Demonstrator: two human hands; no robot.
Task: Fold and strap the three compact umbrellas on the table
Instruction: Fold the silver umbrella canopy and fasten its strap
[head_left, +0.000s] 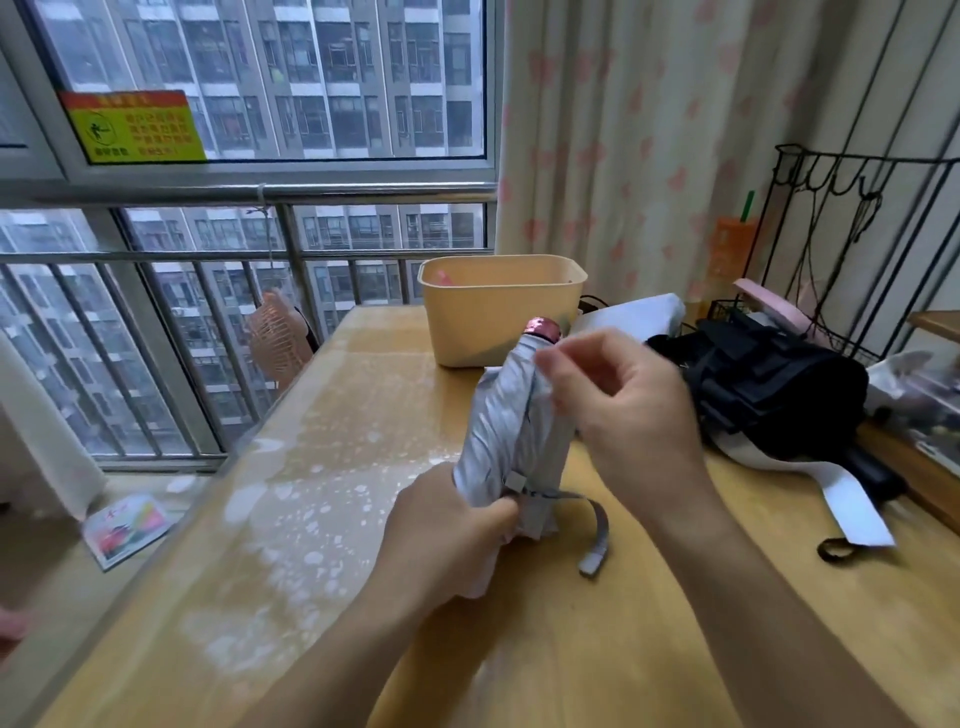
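Observation:
A silver-grey compact umbrella (501, 421) with a pink cap stands tilted above the middle of the wooden table (332, 467). My left hand (452, 525) grips its lower end. My right hand (618, 400) pinches a fold of its canopy near the top. Its grey strap (595, 540) hangs loose below, unfastened. A black umbrella (769, 389) lies bunched at the right, its white strap (852, 506) trailing toward the table's front. A white umbrella (634, 312) lies behind it, partly hidden.
A yellow plastic bin (493, 306) stands at the back of the table. A black wire rack (852, 249) and clutter fill the right side. A small pink fan (278, 338) hangs by the window railing on the left.

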